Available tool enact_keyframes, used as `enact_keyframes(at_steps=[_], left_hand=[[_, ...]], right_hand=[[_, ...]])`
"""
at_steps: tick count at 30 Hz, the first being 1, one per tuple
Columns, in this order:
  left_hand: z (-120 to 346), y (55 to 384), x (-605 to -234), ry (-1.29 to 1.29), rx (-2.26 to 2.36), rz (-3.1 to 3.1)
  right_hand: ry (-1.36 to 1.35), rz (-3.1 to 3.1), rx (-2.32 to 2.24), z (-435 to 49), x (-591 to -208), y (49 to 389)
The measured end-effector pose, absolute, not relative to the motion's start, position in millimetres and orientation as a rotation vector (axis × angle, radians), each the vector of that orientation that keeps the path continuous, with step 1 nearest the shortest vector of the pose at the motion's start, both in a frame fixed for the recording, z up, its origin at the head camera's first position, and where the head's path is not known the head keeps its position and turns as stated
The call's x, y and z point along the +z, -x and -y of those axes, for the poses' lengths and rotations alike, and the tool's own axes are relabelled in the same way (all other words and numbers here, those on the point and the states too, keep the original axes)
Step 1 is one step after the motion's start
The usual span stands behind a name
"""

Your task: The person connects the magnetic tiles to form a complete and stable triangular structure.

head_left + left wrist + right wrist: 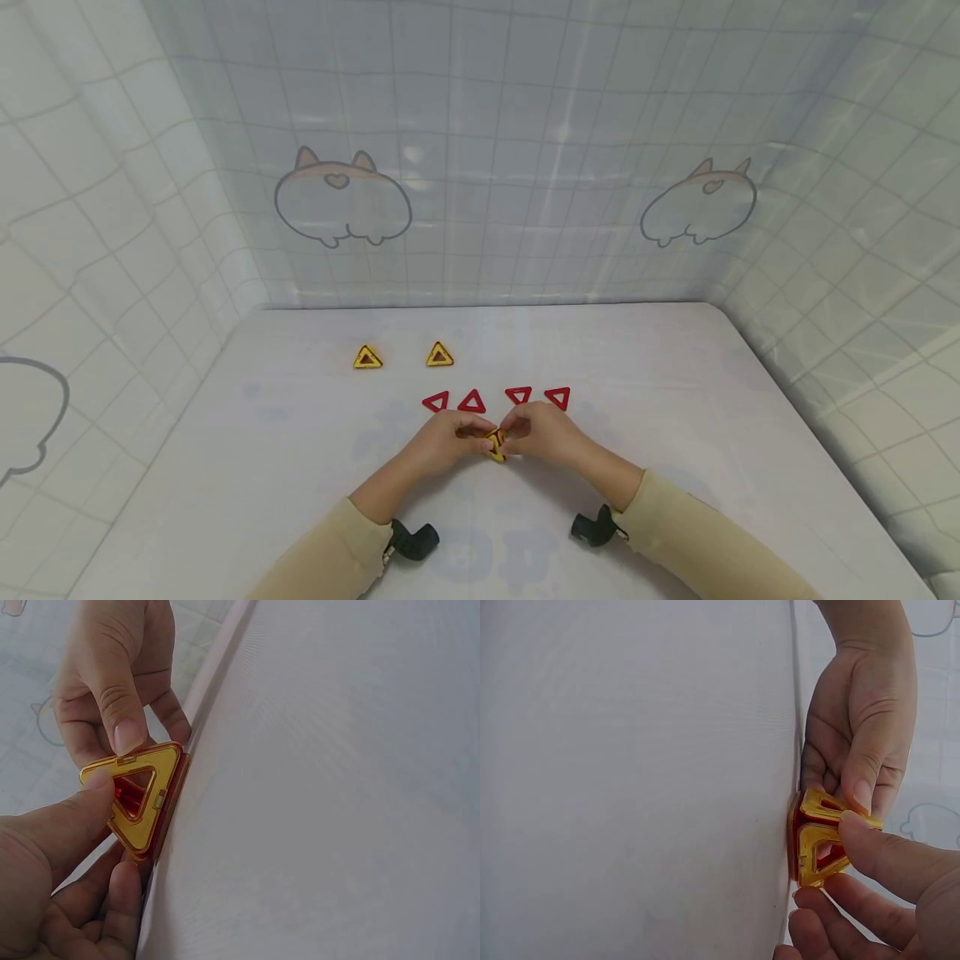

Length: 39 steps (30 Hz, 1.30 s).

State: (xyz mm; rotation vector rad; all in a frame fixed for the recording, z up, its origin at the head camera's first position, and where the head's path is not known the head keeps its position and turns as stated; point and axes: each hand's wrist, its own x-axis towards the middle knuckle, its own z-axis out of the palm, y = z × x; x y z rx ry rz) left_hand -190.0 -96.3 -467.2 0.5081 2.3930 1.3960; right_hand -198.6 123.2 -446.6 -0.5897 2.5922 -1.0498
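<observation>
Between both hands is a small pyramid of triangular magnetic tiles (pixel 496 455), with yellow sides and a red face against the white table. My left hand (pixel 441 443) pinches it from the left, its thumb on a yellow tile (pixel 159 796). From the other side my right hand (pixel 550 433) pinches it, thumb and fingertips at its edges. In the right wrist view, two yellow tiles (pixel 810 847) meet along a slanted edge, and both thumbs press close together near the tip. The fingers partly hide the pyramid's far sides.
Just beyond the hands lie several red triangle tiles (pixel 472 407) in a row on the white table (pixel 262 467). Two yellow-and-red pyramids (pixel 367 364) stand farther back on the left. Tile-patterned sheeting (pixel 525 250) walls in the table at the back and sides.
</observation>
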Motion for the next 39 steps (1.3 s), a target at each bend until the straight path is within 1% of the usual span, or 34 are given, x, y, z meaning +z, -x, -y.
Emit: enact_keyframes(at_steps=[31,39], left_hand=[[96.5,189.9,-470.6,-0.511,1.391,-2.4],[100.0,188.3,-462.9,-0.478,1.385,-2.367]], right_hand=[[0.567,-2.534,-1.129,-124.5,-447.7,199.1],[0.578,-2.517,-1.166,-122.9,-446.2,198.1]])
